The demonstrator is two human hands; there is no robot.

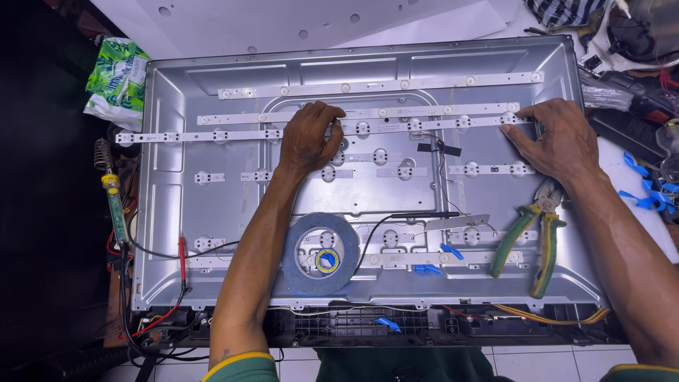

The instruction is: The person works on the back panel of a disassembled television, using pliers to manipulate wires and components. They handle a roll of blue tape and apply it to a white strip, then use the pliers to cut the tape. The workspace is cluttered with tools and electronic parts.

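Nearest the lens: green sleeve cuffs with yellow trim, cut off by the bottom edge, forearms reaching up over a grey metal back panel (163, 212).

Left hand (308, 136) curled loosely, fingertips pressing down on a long white light strip (396, 125); nothing clasped. Right hand (555, 138) laid flat, fingers spread, fingertips pinning the same strip near its right end; likewise pressing, not clutching.

Strip lying across the upper part of the panel, long axis running left to right, right end tilted slightly upward. Middle stretch hidden beneath the left hand; right tip covered by the right fingers. Two more strips just above, roughly parallel; shorter ones lower down.

Blue tape roll (320, 252) flat beside the left forearm. Green-handled pliers (530, 244) under the right wrist, jaws partly hidden by it. Soldering iron (113, 205) off the panel's left edge. Green packet (117, 79) at upper left. Thin black wires across the centre, ends hard to make out. Blue clips (647, 187) at far right.
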